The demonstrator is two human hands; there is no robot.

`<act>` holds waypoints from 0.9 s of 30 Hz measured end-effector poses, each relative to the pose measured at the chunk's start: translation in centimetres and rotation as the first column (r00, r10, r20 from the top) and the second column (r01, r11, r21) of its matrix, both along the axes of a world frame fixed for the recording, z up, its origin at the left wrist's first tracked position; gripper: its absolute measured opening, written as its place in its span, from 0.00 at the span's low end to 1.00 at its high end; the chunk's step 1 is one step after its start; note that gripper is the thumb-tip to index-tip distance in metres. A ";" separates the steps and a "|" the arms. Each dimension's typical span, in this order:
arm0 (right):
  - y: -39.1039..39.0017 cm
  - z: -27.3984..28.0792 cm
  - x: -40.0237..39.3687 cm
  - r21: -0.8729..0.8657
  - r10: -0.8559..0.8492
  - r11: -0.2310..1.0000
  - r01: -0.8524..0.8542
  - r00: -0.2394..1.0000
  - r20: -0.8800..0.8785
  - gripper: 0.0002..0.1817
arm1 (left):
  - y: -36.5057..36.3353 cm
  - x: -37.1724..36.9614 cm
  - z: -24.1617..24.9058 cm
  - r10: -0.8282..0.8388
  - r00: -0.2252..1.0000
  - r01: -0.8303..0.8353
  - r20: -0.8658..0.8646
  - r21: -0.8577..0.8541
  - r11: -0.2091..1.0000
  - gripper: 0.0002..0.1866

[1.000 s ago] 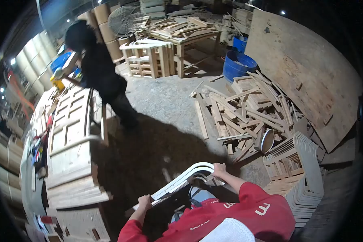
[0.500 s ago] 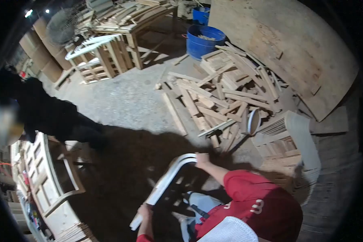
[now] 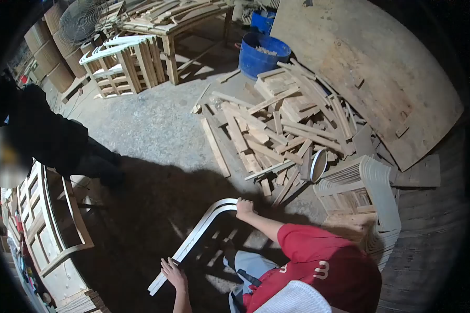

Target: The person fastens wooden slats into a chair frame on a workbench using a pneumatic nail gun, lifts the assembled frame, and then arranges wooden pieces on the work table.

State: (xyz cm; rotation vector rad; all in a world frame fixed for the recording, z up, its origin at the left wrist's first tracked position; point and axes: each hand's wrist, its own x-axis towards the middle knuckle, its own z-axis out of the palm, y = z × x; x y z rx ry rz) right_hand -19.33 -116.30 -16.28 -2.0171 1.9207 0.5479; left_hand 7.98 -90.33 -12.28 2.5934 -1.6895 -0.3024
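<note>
A pale, bent wooden frame piece (image 3: 196,236) slants across the lower middle of the view, with a dark line between two parallel strips near its bend. My right hand (image 3: 245,208) grips its curved upper end, arm stretched out from the red sleeve. Near the straight lower end, my left hand (image 3: 173,275) is on the piece, fingers laid over it and somewhat spread. The thumb's hold there is hard to make out. Below the piece, the floor lies in dark shadow.
Loose wood offcuts (image 3: 277,130) lie heaped ahead, before a blue tub (image 3: 265,55). Curved wooden pieces (image 3: 373,180) stand stacked at right. A person in dark clothes (image 3: 47,128) is at left, near a workbench (image 3: 62,279). Slatted frames (image 3: 125,68) and a fan (image 3: 81,23) stand behind.
The bent piece and both hands have shifted left in view. My left hand's fingers have loosened and spread over the piece. The surroundings shifted slightly as the camera turned.
</note>
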 end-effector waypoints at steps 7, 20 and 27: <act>-0.7 1.1 -0.4 0.109 0.003 0.994 -0.012 0.997 0.076 0.29 | 6.1 -11.1 1.1 -0.022 0.835 0.128 -0.550 0.154 0.980 0.15; 22.5 4.8 -3.9 0.110 0.544 0.729 -0.676 0.670 0.505 0.15 | 35.6 -30.7 -14.5 0.520 0.545 -0.707 -0.658 -0.026 0.707 0.11; 35.2 9.1 -4.4 -0.048 0.863 0.031 -0.998 0.003 0.506 0.07 | 38.4 -39.5 -7.8 0.770 0.197 -0.878 -0.607 0.240 0.414 0.11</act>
